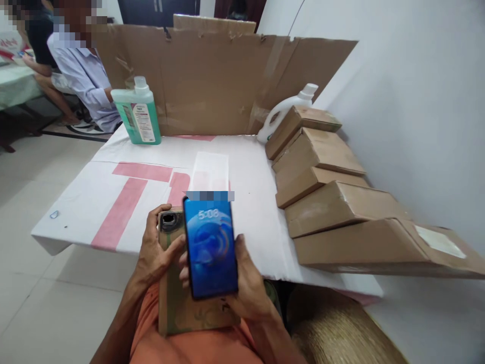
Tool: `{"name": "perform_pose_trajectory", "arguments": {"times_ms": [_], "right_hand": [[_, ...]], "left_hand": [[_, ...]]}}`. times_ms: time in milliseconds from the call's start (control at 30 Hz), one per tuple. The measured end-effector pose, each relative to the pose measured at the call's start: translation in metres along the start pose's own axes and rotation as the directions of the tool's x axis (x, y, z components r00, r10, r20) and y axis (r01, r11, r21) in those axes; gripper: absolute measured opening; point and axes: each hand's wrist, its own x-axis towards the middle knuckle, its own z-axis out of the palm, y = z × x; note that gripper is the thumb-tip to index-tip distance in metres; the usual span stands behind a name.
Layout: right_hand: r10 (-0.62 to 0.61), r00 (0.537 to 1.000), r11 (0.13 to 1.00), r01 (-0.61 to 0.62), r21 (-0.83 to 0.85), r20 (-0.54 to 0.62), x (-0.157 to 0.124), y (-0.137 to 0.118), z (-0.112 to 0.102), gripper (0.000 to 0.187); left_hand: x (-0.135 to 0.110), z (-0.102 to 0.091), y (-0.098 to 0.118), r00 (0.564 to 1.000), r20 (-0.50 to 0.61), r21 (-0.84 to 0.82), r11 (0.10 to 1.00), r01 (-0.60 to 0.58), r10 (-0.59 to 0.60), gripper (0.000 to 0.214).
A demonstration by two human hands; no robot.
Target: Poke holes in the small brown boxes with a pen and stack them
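A smartphone (211, 253) with a lit blue screen reading 5:08 is in my right hand (252, 283), the thumb along its right edge and fingertips showing at its left edge. Behind the phone, my left hand (155, 247) grips the upper left side of a brown cardboard box (197, 318) that stands against my lap. A hole with a dark rim is cut near the box's top left corner. The phone hides much of the box's front. On the table just beyond lies a whitish translucent rectangular sheet or case (210, 169).
The table has a white and pink cover (250, 212). A bottle of green liquid (140, 116) stands at the back left, before a cardboard panel (212, 81). Several cardboard boxes (341, 207) lean in a row on the right, beside a white jug (282, 114). People sit at far left.
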Motion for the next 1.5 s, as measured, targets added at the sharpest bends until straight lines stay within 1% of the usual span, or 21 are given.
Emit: {"name": "perform_pose_trajectory", "arguments": {"times_ms": [67, 133, 267, 367, 467, 567, 667, 733, 833, 900, 1000, 1233, 1367, 1500], "right_hand": [[-0.042, 0.999, 0.998, 0.042, 0.04, 0.006, -0.003, -0.015, -0.004, 0.082], [-0.1, 0.995, 0.992, 0.101, 0.077, -0.011, -0.005, -0.026, -0.008, 0.083], [-0.193, 0.976, 0.971, 0.204, 0.124, -0.098, -0.01, -0.036, -0.022, 0.075], [-0.253, 0.958, 0.956, 0.269, 0.116, -0.134, -0.015, -0.042, -0.044, 0.071], [-0.3, 0.932, 0.94, 0.325, 0.107, -0.203, -0.019, -0.047, -0.073, 0.063], [-0.245, 0.931, 0.943, 0.294, 0.157, -0.271, -0.019, -0.047, -0.105, 0.061], [-0.172, 0.936, 0.946, 0.244, 0.215, -0.306, -0.012, -0.038, -0.133, 0.062], [-0.144, 0.933, 0.944, 0.229, 0.237, -0.33, -0.004, -0.03, -0.147, 0.062], [-0.113, 0.918, 0.941, 0.222, 0.256, -0.38, 0.006, -0.02, -0.162, 0.059], [-0.102, 0.913, 0.941, 0.218, 0.26, -0.396, 0.009, -0.016, -0.168, 0.058], [-0.11, 0.922, 0.944, 0.213, 0.25, -0.37, 0.006, -0.016, -0.17, 0.06], [-0.206, 0.948, 0.946, 0.257, 0.199, -0.242, -0.008, -0.023, -0.158, 0.06], [-0.216, 0.953, 0.956, 0.25, 0.153, -0.212, -0.008, -0.022, -0.155, 0.058], [-0.184, 0.963, 0.97, 0.21, 0.124, -0.197, -0.01, -0.019, -0.156, 0.053]], "left_hand": [[0.002, -0.002, 0.001, 0.999, 0.03, -0.03, 0.999, 0.029, -0.028, 0.069], [0.003, -0.003, 0.002, 0.998, 0.029, -0.046, 0.997, 0.061, -0.059, 0.07], [0.006, -0.006, 0.0, 0.996, 0.008, -0.034, 0.996, 0.088, -0.088, 0.074], [0.008, -0.009, -0.007, 0.996, -0.021, 0.009, 0.996, 0.091, -0.091, 0.075], [0.011, -0.012, -0.013, 0.99, -0.054, 0.035, 0.99, 0.135, -0.133, 0.075], [0.013, -0.012, -0.014, 0.984, -0.077, 0.05, 0.985, 0.163, -0.159, 0.077], [0.014, -0.011, -0.01, 0.983, -0.083, 0.062, 0.984, 0.169, -0.163, 0.08], [0.015, -0.011, -0.009, 0.983, -0.08, 0.061, 0.983, 0.173, -0.168, 0.083], [0.017, -0.011, -0.009, 0.981, -0.087, 0.068, 0.981, 0.181, -0.175, 0.086], [0.017, -0.012, -0.01, 0.978, -0.088, 0.082, 0.978, 0.194, -0.187, 0.086], [0.018, -0.013, -0.011, 0.976, -0.087, 0.101, 0.973, 0.206, -0.198, 0.085], [0.019, -0.012, -0.012, 0.973, -0.097, 0.097, 0.971, 0.217, -0.208, 0.088], [0.018, -0.012, -0.012, 0.973, -0.098, 0.102, 0.971, 0.217, -0.208, 0.088], [0.017, -0.013, -0.014, 0.974, -0.098, 0.091, 0.973, 0.214, -0.205, 0.087]]}}
